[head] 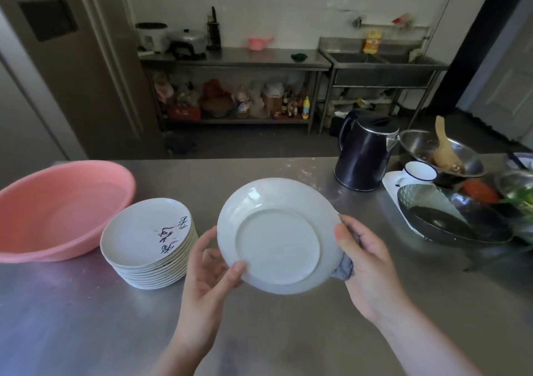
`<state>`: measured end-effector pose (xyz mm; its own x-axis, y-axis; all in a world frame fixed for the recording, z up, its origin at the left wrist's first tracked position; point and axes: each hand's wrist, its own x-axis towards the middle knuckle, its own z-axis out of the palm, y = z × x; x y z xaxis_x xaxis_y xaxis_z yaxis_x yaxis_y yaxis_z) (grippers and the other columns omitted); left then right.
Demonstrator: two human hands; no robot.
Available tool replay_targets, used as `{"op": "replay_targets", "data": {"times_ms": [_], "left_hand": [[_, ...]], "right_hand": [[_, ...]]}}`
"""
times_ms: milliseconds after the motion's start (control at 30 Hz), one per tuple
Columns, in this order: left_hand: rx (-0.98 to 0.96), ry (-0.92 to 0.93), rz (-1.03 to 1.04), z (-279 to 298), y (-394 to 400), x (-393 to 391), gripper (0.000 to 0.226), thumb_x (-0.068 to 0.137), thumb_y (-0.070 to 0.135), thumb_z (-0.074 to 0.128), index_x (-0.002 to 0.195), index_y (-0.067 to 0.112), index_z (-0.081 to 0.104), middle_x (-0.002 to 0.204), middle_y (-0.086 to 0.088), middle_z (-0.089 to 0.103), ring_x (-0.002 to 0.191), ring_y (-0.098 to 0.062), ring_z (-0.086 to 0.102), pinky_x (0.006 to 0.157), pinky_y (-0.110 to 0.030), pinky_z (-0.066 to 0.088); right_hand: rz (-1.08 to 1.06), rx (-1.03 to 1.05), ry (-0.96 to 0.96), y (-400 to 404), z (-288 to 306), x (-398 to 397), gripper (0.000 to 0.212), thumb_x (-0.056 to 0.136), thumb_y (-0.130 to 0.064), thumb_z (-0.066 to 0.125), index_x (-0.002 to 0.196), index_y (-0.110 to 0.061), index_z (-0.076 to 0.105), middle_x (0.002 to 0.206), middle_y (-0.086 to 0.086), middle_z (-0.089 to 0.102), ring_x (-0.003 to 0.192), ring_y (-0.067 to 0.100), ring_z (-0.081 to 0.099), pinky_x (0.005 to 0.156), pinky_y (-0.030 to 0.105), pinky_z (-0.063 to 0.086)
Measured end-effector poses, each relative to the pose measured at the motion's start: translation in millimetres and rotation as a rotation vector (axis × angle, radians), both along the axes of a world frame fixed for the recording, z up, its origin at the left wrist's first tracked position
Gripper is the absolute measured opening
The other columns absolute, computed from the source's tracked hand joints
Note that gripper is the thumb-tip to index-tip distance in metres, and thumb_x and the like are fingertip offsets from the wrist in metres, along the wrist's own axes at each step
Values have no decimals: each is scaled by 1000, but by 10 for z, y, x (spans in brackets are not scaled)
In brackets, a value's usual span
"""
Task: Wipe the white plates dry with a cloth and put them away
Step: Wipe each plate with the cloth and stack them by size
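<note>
I hold a white plate [277, 235] above the steel counter, its underside turned toward me. My left hand [212, 263] pinches its lower left rim, thumb on the underside. My right hand [366, 263] grips the right rim together with a grey cloth [343, 269], which is bunched behind the plate and mostly hidden. A stack of several white plates [147, 246] with a dark brush-stroke design stands on the counter just left of my left hand.
A large pink basin [57, 211] sits at the far left of the steel counter [115, 318]. A black kettle [363, 156] stands behind the plate. On the right are a white mug [419, 172], steel bowls [441, 150], a dark glass dish [450, 217] and vegetables.
</note>
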<state>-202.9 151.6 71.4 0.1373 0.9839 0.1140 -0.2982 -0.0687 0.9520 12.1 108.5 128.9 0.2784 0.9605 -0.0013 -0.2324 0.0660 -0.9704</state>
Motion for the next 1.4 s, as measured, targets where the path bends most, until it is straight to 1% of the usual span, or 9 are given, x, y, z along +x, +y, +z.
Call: {"op": "replay_targets", "data": {"times_ms": [167,300,500,667,800,1000,1167,1333,1400], "left_hand": [[22,-52,-38,145,-71,18,61,73,9,69,117,49,57,122,-1,68,108,-16,66,78,-31,57],[73,-51,-46,274,-78,56,66,71,2,67,125,37,49,116,0,71,103,-14,69,79,-24,56],[95,-36,-44,391,-66,72,66,74,7,70,125,47,58,132,0,63,118,-18,62,88,-28,55],[32,-52,-10,442,-90,80,64,72,12,70,123,48,57,127,2,65,114,-21,64,73,-37,57],[27,-77,38,523,-72,53,62,72,11,68,122,46,59,127,3,65,117,-22,62,89,-42,51],[13,-65,47,616,-52,-58,61,71,12,67,124,40,59,126,0,66,117,-23,62,96,-44,47],[-10,-69,-27,567,-158,2,58,70,8,68,119,38,64,124,-1,68,114,-21,64,87,-32,55],[39,-73,-74,604,-251,86,60,62,11,78,117,34,67,120,-2,70,107,-16,68,79,-20,54],[70,-54,-69,636,-263,89,60,61,20,77,119,33,66,120,-1,70,107,-15,67,80,-19,53]], "right_hand": [[-47,-10,103,-22,-57,-43,69,54,-65,83,106,-21,70,94,18,42,89,29,32,73,47,25],[-45,-1,145,-11,-64,-36,72,53,-66,84,108,-21,70,94,18,27,89,29,24,73,47,21],[-48,-25,142,-11,-53,-1,58,61,-59,81,103,-20,70,91,17,45,86,28,37,66,39,31],[-52,-68,100,-5,-30,-12,44,72,-51,72,101,-18,70,90,18,53,80,31,42,62,35,38],[-53,-36,-47,18,7,-36,29,82,-45,67,98,-22,70,86,-4,67,79,13,57,79,42,45],[-262,99,-173,80,221,33,22,84,-36,58,100,-22,64,92,-2,72,82,15,67,68,29,54],[-319,230,-603,118,387,-13,10,88,-32,58,97,-29,62,99,-6,63,93,10,60,76,16,47],[-331,281,-1018,245,338,-156,12,91,-30,56,99,-26,64,101,-20,55,102,9,54,91,44,44],[-326,350,-1085,272,357,-217,16,92,-31,54,100,-24,66,102,-15,57,101,11,52,91,43,42]]}}
